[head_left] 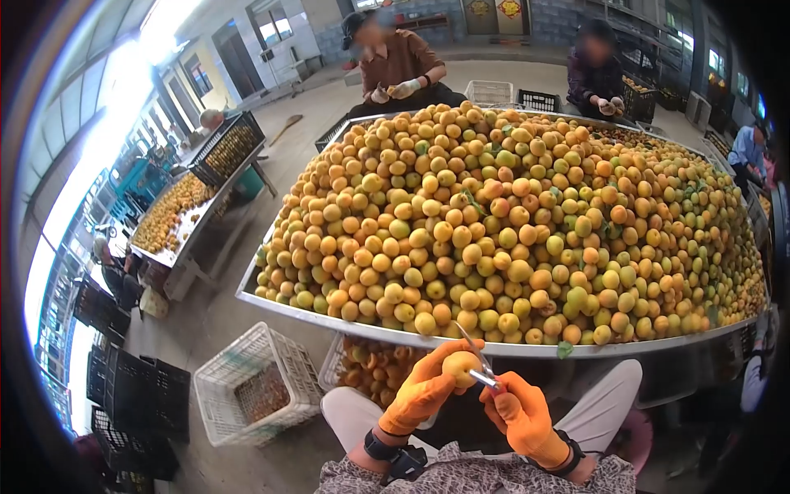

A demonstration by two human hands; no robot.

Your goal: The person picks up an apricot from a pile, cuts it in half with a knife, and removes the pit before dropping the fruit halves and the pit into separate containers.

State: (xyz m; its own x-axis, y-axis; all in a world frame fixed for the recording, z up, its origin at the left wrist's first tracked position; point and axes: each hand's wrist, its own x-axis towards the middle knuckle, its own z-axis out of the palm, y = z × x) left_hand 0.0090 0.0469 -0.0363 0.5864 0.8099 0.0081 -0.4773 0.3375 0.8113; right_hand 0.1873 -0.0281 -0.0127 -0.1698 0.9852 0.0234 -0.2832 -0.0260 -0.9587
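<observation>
In the head view, my left hand, in an orange glove, pinches a yellow-orange apricot between thumb and fingers. My right hand, also in an orange glove, is closed round a metal pitting tool with a bit of red at its handle. One metal tip of the tool is right at the apricot's side, and another thin metal part rises behind the fruit. Both hands are above my lap, just in front of the near rim of a large metal-edged table. Heaped apricots cover that table.
Below the table's near edge sits a crate of halved-looking fruit. A white plastic crate stands on the floor to the left, near stacked black crates. Two people work across the table. Another fruit-covered table is at left.
</observation>
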